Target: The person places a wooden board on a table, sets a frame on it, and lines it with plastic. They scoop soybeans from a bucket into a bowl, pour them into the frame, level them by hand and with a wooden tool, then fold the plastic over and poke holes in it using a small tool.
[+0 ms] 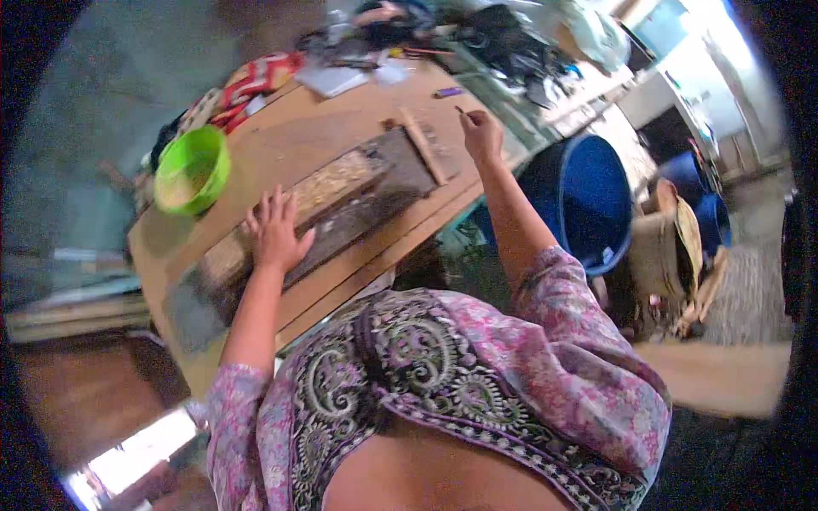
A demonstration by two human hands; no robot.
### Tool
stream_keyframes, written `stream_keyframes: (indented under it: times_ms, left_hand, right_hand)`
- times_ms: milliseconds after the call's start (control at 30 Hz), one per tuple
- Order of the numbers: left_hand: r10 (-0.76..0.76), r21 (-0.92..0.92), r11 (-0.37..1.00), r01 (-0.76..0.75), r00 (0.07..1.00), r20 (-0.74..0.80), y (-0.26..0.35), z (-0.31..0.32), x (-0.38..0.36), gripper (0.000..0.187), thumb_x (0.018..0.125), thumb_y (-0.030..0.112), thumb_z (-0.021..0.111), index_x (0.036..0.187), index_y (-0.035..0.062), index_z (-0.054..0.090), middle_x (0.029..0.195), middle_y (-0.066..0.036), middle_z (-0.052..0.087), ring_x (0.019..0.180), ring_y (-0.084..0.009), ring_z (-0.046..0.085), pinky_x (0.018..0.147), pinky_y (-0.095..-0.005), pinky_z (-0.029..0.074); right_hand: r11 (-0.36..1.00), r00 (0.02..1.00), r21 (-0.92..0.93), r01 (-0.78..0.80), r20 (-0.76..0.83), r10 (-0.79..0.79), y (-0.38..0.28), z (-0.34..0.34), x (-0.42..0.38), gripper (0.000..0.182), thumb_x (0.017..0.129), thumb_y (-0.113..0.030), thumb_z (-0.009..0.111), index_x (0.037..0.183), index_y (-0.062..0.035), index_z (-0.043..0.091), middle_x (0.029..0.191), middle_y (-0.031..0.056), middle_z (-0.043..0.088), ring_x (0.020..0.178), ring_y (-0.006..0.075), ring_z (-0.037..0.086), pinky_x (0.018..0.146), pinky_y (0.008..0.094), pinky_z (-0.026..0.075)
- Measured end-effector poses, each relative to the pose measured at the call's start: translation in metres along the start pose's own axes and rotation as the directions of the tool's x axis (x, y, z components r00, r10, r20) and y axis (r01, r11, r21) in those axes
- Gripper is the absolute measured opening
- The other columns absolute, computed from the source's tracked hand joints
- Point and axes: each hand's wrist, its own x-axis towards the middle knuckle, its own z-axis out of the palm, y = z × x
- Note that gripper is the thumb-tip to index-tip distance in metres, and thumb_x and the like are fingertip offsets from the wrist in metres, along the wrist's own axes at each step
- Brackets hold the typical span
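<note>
Lengthwise across the surface (256, 143), on a slant, lies a long dark tray (354, 223), its left end nearer the wearer and its right end farther off. Pale, crumbly pieces (332, 183) fill a band along the far side of the tray, while the near side is mostly dark, with a few light specks.

The left hand (279, 232) is over the left half of the tray, palm down, with its fingers spread apart across the pale band; whether it presses down cannot be told. Just past the tray's right end, the right hand (483, 136) is closed, thumb and fingers together on a small dark item (461, 110) too blurred to identify. A narrow wooden strip (423, 146) lies crosswise at that same end of the tray.

Beyond the tray's far side, toward its left, a bright green bowl (223, 163) tilts, with something pale inside. Past the tray's right end, farther out than the strip, is a small purple object (447, 92). Red patterned cloth (260, 78), a white sheet (332, 80) and dark clutter (498, 41) lie farther beyond the tray, along the far side of the surface. Off to the right of the tray, beside the surface, a large blue barrel (595, 204) shows its open mouth.
</note>
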Motion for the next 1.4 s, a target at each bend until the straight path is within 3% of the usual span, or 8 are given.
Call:
stream_keyframes:
  times_ms: [267,733,800,867,1000,1033,1167,1400]
  left_hand:
    - [0.018,-0.032,0.999,-0.017,1.0,0.019,0.029,0.017,0.013,0.069,0.066,0.037,0.057,0.124,0.0087,0.033,0.134,-0.011,0.024,0.123,-0.0304,0.021,0.097,-0.0499,0.015]
    - [-0.515,0.155,0.842,0.516,0.856,-0.05,-0.086,0.016,-0.068,0.059,0.079,0.031,0.047,0.129,0.0078,0.025,0.132,-0.018,0.024,0.121,-0.0317,0.024,0.095,-0.0484,0.019]
    - [-0.629,-0.44,0.748,0.497,0.744,-0.228,-0.119,0.041,-0.085,0.058,0.082,0.027,0.045,0.128,0.0015,0.022,0.131,-0.021,0.022,0.12,-0.0323,0.025,0.097,-0.0394,0.022]
    - [-0.66,-0.394,0.73,0.559,0.726,-0.192,-0.147,0.052,-0.095,0.056,0.085,0.027,0.042,0.126,-0.0047,0.022,0.131,-0.022,0.021,0.119,-0.0313,0.027,0.098,-0.032,0.023]
    - [-0.906,-0.911,0.05,0.409,0.402,0.131,-0.197,0.104,-0.103,0.052,0.084,0.034,0.041,0.12,-0.003,0.036,0.12,-0.014,0.039,0.112,-0.0227,0.037,0.093,-0.0332,0.028]
    - [-0.889,-0.955,-0.137,0.265,0.392,0.237,-0.234,0.144,-0.12,0.052,0.083,0.036,0.041,0.118,-0.0021,0.038,0.117,-0.013,0.042,0.11,-0.0213,0.039,0.092,-0.0329,0.029]
    - [-0.862,-0.863,0.112,0.493,0.48,0.163,-0.209,0.111,-0.111,0.05,0.083,0.039,0.04,0.113,-0.0009,0.044,0.115,-0.011,0.045,0.107,-0.0219,0.041,0.092,-0.0325,0.029]
    - [-0.837,-0.617,0.356,0.701,0.533,0.122,-0.149,0.036,-0.099,0.046,0.081,0.038,0.04,0.104,0.0009,0.053,0.108,-0.013,0.052,0.098,-0.0239,0.047,0.082,-0.0349,0.036]
  right_hand:
    - [0.895,0.931,-0.292,-0.337,-0.244,0.271,0.156,-0.036,0.024,0.019,0.069,-0.028,0.059,0.075,-0.0105,0.061,0.075,0.0109,0.061,0.074,0.0276,0.058,0.067,0.0362,0.045]
    - [0.898,0.963,-0.408,-0.162,-0.263,0.055,0.174,-0.014,0.045,0.01,0.069,-0.022,0.057,0.07,-0.0117,0.059,0.075,0.0143,0.054,0.072,0.0326,0.054,0.064,0.0401,0.045]
    - [0.909,0.964,-0.406,-0.097,-0.265,-0.015,0.208,-0.005,0.054,0.013,0.069,-0.023,0.058,0.072,-0.0108,0.059,0.076,0.0145,0.054,0.072,0.0323,0.054,0.064,0.0395,0.045]
    - [0.911,0.963,-0.41,-0.037,-0.259,-0.077,0.212,-0.004,0.048,0.015,0.069,-0.025,0.059,0.073,-0.0099,0.059,0.076,0.0147,0.054,0.073,0.032,0.054,0.065,0.0388,0.045]
    - [0.926,0.874,-0.35,-0.141,-0.483,-0.049,0.12,-0.004,0.04,0.025,0.07,-0.027,0.06,0.086,-0.0079,0.058,0.081,0.0144,0.054,0.076,0.0302,0.053,0.067,0.0381,0.043]
    - [0.965,0.927,-0.254,-0.063,-0.374,-0.038,0.092,0.007,0.034,0.027,0.071,-0.028,0.059,0.087,-0.0066,0.058,0.08,0.0137,0.056,0.077,0.0294,0.053,0.069,0.0373,0.043]
    - [0.995,0.926,-0.079,0.062,0.376,-0.028,-0.016,0.057,-0.013,0.039,0.079,-0.036,0.051,0.098,-0.0023,0.056,0.085,0.0151,0.06,0.078,0.0272,0.057,0.069,0.033,0.043]
    - [0.96,0.763,-0.14,0.243,0.638,-0.099,-0.049,0.114,-0.043,0.043,0.083,-0.04,0.041,0.095,-0.0016,0.057,0.082,0.0202,0.059,0.08,0.0332,0.057,0.07,0.0392,0.042]
